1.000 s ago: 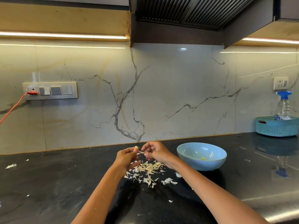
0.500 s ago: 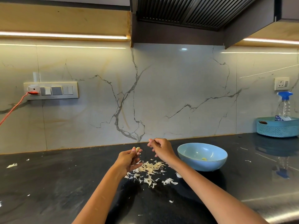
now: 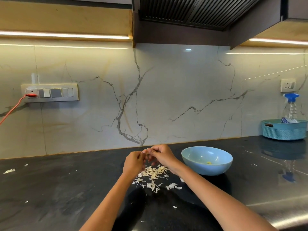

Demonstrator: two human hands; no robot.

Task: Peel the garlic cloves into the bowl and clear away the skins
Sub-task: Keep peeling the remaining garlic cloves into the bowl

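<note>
My left hand [image 3: 133,162] and my right hand [image 3: 160,154] meet above the black counter, fingertips pinched together on a small pale garlic clove [image 3: 144,151] that is mostly hidden between them. Directly below lies a loose pile of papery garlic skins [image 3: 154,174]. A light blue bowl [image 3: 196,165] stands just right of my right wrist, with one yellowish peeled clove [image 3: 208,162] at its bottom.
Stray skin flakes lie at the far left [image 3: 9,171] and near the front [image 3: 174,206]. A teal basket [image 3: 284,130] holding a spray bottle [image 3: 290,107] stands at the back right. A red cable [image 3: 13,109] runs from the wall switch panel [image 3: 50,93].
Half a second ago my hands were apart, the right one lifted away; now the right hand has come back left and down to meet the left on the clove.
</note>
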